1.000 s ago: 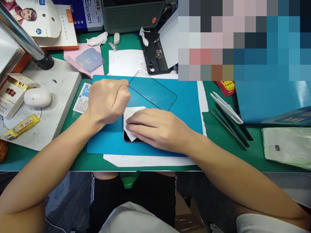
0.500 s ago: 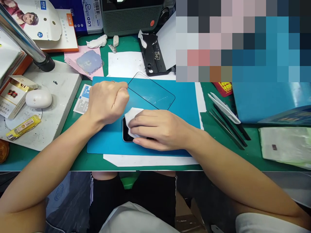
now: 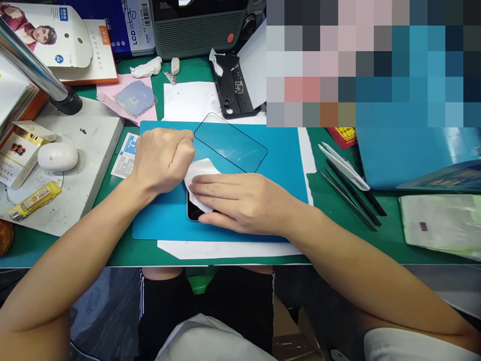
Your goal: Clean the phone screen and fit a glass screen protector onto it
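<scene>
My right hand [image 3: 244, 203] presses a folded white wipe [image 3: 203, 168] with its fingertips against a dark-screened phone [image 3: 193, 211]. The phone lies on a blue mat [image 3: 161, 220], and most of it is covered by my hand and the wipe. Close by on the left, my left hand [image 3: 163, 159] is closed in a fist on the mat; whatever it may hold is hidden. Beyond my hands lies a clear, black-edged glass screen protector [image 3: 231, 142]. A small printed sachet [image 3: 125, 159] pokes out beside my left wrist.
Tweezers [image 3: 351, 195] and a white pen-like tool [image 3: 340, 163] lie right of the mat. At the left, a grey board [image 3: 75, 185] carries a cigarette box [image 3: 20, 160], white earbud case [image 3: 57, 156] and yellow lighter [image 3: 35, 200]. A black phone part [image 3: 244, 98] sits behind.
My right fingers have slid the wipe slightly away and to the left over the phone's end, and they now lie flatter. My left fist stays in place; the whole view has shifted a little.
</scene>
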`<state>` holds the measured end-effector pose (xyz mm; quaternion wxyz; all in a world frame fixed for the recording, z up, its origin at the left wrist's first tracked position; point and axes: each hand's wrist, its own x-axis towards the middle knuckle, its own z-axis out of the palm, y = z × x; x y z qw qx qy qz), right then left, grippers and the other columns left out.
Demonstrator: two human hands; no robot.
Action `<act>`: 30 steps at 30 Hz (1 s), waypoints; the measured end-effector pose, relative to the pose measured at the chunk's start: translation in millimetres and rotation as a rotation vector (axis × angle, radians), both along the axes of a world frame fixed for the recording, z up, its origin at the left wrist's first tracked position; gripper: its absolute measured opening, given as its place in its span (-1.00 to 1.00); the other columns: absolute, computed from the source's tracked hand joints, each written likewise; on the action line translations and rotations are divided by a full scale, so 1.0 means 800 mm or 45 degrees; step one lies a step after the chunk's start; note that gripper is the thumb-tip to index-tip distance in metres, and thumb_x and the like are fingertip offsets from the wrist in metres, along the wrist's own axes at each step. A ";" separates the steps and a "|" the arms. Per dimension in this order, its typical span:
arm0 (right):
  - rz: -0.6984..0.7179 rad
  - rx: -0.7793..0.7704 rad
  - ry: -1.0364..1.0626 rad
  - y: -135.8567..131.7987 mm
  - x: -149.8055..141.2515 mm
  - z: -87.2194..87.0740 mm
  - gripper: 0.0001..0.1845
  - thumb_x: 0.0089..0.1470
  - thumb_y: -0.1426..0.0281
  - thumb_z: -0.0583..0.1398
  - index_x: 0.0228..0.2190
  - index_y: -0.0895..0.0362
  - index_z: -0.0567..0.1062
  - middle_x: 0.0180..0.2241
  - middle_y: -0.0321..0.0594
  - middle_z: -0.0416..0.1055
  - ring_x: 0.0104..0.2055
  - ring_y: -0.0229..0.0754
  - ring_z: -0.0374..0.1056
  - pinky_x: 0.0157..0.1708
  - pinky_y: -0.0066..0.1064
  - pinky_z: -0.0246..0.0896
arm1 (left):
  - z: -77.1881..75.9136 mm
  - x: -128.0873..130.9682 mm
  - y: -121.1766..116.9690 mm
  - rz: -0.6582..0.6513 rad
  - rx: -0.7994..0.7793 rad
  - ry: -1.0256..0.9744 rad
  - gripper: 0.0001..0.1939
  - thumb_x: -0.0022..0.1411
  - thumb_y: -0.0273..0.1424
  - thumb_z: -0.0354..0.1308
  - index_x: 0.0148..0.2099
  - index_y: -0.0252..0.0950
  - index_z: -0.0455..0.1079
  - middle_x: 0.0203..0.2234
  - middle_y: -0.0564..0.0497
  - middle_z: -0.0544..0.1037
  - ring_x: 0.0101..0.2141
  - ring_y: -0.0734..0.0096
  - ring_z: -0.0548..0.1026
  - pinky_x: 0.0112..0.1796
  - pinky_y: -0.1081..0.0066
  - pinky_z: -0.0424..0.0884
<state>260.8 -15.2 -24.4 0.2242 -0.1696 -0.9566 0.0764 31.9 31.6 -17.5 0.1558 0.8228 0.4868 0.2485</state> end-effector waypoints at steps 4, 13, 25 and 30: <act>0.021 -0.009 -0.159 -0.016 -0.008 0.003 -0.42 0.55 0.20 0.15 0.25 0.47 0.54 0.31 0.24 0.51 0.44 0.15 0.41 0.40 -0.04 0.47 | 0.000 0.001 0.004 -0.025 -0.012 -0.009 -0.66 0.40 -0.37 -0.15 -0.48 -0.15 -0.03 -0.61 -0.01 0.26 -0.53 0.25 0.15 -0.37 0.14 0.07; -0.303 -0.091 -0.365 -0.111 -0.017 -0.006 0.25 0.30 -0.20 0.26 0.45 0.67 0.16 0.51 0.59 0.02 0.58 0.48 0.07 0.51 0.27 0.20 | -0.002 -0.005 0.016 -0.149 -0.023 -0.020 -0.56 0.44 -0.14 -0.15 -0.52 -0.13 0.02 -0.63 -0.04 0.27 -0.52 0.23 0.13 -0.35 0.13 0.05; -0.803 -0.440 -0.172 -0.136 -0.087 -0.016 0.06 0.46 -0.10 0.14 0.51 0.55 0.13 0.58 0.42 -0.10 0.67 0.34 -0.13 0.61 0.24 -0.07 | 0.000 -0.011 0.022 -0.311 -0.091 0.030 -0.64 0.32 -0.16 -0.16 -0.52 -0.12 0.13 -0.62 -0.06 0.33 -0.50 0.20 0.21 -0.35 0.11 0.12; -0.846 -0.452 -0.176 -0.122 -0.095 -0.014 0.08 0.46 -0.12 0.14 0.50 0.57 0.13 0.58 0.43 -0.12 0.67 0.34 -0.15 0.64 0.19 -0.19 | 0.000 -0.008 0.021 -0.318 -0.082 0.032 -0.65 0.30 -0.18 -0.17 -0.52 -0.11 0.13 -0.62 -0.06 0.34 -0.49 0.18 0.23 -0.33 0.11 0.15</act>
